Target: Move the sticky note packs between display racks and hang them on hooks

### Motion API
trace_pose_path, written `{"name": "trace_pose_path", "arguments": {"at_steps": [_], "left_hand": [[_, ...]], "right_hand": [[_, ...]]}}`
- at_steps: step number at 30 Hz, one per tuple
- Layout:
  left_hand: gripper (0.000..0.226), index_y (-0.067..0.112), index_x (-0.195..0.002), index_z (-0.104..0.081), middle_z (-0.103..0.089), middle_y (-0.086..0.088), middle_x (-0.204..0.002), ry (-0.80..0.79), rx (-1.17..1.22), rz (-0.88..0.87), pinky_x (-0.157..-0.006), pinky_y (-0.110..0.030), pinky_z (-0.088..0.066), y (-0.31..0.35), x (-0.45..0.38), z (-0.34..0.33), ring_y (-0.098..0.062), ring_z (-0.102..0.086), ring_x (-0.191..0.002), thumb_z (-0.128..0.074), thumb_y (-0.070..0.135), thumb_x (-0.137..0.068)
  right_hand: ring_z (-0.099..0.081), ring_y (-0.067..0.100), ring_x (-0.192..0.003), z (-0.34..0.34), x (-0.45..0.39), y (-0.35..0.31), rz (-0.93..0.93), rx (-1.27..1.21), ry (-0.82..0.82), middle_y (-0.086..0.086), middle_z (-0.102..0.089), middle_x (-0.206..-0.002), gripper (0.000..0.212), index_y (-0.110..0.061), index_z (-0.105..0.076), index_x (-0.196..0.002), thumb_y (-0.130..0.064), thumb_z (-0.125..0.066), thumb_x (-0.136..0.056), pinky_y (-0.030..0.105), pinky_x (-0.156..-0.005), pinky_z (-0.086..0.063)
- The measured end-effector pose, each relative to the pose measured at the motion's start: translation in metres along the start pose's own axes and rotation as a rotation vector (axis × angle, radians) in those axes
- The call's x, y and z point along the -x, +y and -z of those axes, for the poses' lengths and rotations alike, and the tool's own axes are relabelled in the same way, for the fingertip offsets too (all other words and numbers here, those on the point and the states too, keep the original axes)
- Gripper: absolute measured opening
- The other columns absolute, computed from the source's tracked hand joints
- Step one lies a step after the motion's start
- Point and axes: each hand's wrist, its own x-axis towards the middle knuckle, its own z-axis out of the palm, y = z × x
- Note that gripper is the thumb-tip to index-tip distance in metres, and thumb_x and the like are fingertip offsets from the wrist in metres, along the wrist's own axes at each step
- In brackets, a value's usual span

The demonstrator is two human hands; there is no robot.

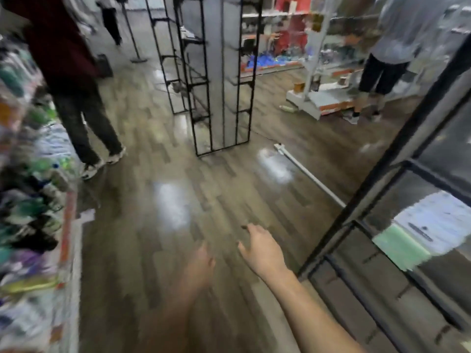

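Observation:
The view is smeared by motion. My right hand (262, 248) reaches forward over the wooden floor, fingers apart, holding nothing. My left hand (200, 266) is lower and badly blurred; nothing shows in it, and its fingers look loosely spread. A black wire display rack (382, 179) stands close on the right, with a green and white sticky note pack (420, 230) hanging behind its bars. A second tall black rack (219, 80) stands ahead in the aisle. Neither hand touches a rack or a pack.
A shelf crowded with colourful goods (28, 200) runs along the left. A person in dark trousers (76, 103) stands beside it. Another person (382, 59) stands at a white shelf far right. A white rod (308, 174) lies on the floor.

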Motion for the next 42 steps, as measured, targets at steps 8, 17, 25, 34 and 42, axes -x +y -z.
{"name": "trace_pose_path", "arguments": {"at_steps": [8,17,25,34,42], "left_hand": [[0.031,0.026,-0.111,-0.057,-0.066,-0.002,-0.111,0.125,0.067,0.228,-0.081,-0.035,-0.053,-0.086,-0.116,0.028,-0.025,-0.064,-0.099,-0.053,0.044,-0.086],[0.016,0.025,-0.095,-0.056,-0.062,0.005,-0.092,0.210,0.128,0.306,-0.070,-0.031,-0.048,-0.130,-0.341,0.164,-0.018,-0.060,-0.083,-0.051,0.040,-0.095],[0.028,0.022,-0.110,-0.062,-0.069,0.002,-0.110,0.218,0.232,0.453,-0.077,-0.030,-0.049,-0.250,-0.486,0.214,-0.020,-0.064,-0.102,-0.050,0.043,-0.096],[0.031,0.023,-0.119,-0.057,-0.065,0.002,-0.118,0.274,0.171,0.352,-0.079,-0.029,-0.046,-0.393,-0.711,0.365,-0.019,-0.061,-0.104,-0.052,0.042,-0.096],[0.034,0.025,-0.122,-0.053,-0.062,0.008,-0.121,0.180,0.190,0.210,-0.090,-0.036,-0.049,-0.441,-0.897,0.427,-0.015,-0.060,-0.108,-0.051,0.046,-0.095]], "right_hand": [[-0.058,0.024,-0.121,-0.044,-0.164,-0.056,0.043,-0.067,-0.171,0.002,-0.063,-0.130,0.044,-0.025,-0.054,-0.134,-0.042,-0.057,-0.093,0.035,-0.093,-0.049],[-0.061,0.023,-0.114,0.007,-0.442,-0.138,0.098,-0.160,-0.119,0.002,-0.066,-0.124,0.038,-0.019,-0.058,-0.131,-0.035,-0.056,-0.096,0.032,-0.090,-0.047],[-0.059,0.014,-0.116,-0.043,-0.616,-0.261,0.299,-0.055,-0.224,-0.004,-0.062,-0.127,0.043,-0.025,-0.054,-0.133,-0.046,-0.054,-0.095,0.036,-0.095,-0.051],[-0.056,0.015,-0.121,-0.061,-0.850,-0.407,0.254,-0.094,-0.139,-0.003,-0.060,-0.131,0.043,-0.022,-0.051,-0.136,-0.041,-0.052,-0.097,0.034,-0.098,-0.047],[-0.059,0.017,-0.118,-0.066,-1.029,-0.452,0.109,-0.162,-0.064,-0.002,-0.063,-0.125,0.039,-0.018,-0.056,-0.131,-0.036,-0.055,-0.096,0.030,-0.091,-0.044]]}}
